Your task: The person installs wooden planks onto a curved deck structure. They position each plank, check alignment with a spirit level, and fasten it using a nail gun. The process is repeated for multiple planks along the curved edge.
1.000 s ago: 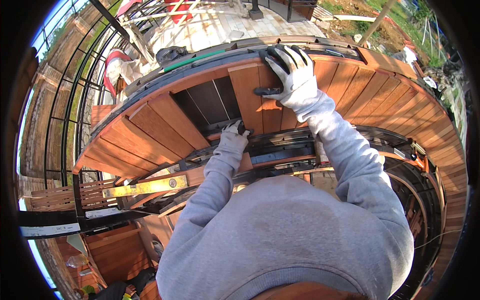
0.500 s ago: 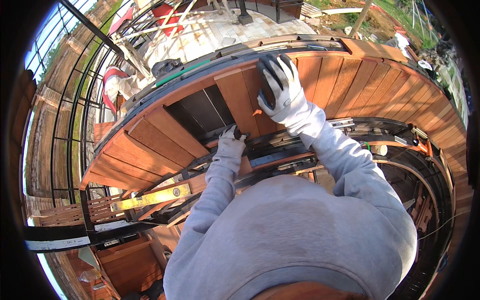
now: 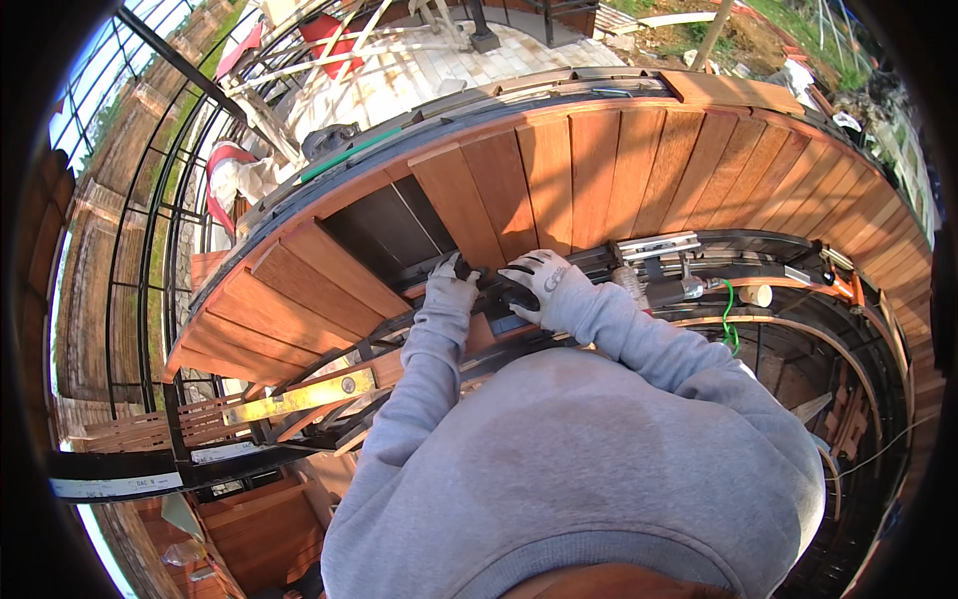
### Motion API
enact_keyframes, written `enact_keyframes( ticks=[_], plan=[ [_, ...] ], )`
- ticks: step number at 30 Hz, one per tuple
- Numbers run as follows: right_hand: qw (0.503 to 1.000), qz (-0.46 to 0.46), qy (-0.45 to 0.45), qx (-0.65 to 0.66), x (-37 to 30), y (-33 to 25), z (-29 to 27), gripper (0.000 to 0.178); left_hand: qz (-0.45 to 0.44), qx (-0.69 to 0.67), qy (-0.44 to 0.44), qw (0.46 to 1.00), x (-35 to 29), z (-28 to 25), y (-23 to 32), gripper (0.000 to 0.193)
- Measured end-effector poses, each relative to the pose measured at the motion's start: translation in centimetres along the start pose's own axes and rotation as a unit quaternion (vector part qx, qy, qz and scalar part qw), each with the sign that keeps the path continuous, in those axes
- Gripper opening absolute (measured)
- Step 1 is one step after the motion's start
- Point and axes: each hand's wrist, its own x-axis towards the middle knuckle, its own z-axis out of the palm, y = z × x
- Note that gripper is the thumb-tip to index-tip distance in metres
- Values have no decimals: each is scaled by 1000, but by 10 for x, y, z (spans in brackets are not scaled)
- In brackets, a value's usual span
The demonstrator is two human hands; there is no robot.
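Both my hands wear white gloves with dark fingertips, close together at the near edge of a curved surface of reddish-brown boards. My left hand (image 3: 449, 287) is closed at the near end of a wooden plank (image 3: 461, 205), beside a gap showing a dark panel (image 3: 384, 235). Just to its right, my right hand (image 3: 542, 285) bends its fingers toward the same near end, thumb lower down. The contact of its fingertips is partly hidden. More boards (image 3: 609, 170) run off to the right, and a shorter group (image 3: 299, 304) lies left of the gap.
A yellow spirit level (image 3: 299, 396) lies at the left below the boards. Right of my hands is a metal tool (image 3: 664, 275) beside a green coiled hose (image 3: 730, 319). An orange-handled tool (image 3: 843, 288) sits farther right. A green strip (image 3: 349, 155) lies along the far rim.
My right hand has come down from above the boards to the near edge beside my left hand. My left hand has stayed at the plank's near end. The metal tool is now uncovered.
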Motion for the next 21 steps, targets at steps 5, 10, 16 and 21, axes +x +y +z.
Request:
enact_keyframes(
  ticks=[5,10,16,21],
  plan=[
    [992,21,-111,53,-20,-2,15,64,-59,2,-16,998,-2,-6,7,52],
    [989,39,-131,49,-25,9,28,66,-97,17,-16,995,1,4,-3,59],
    [985,47,-161,50,-31,15,27,64,-112,20,0,993,-3,2,7,61],
    [985,39,-163,44,-35,23,24,63,-100,13,8,995,-5,-3,21,57]
  ],
)
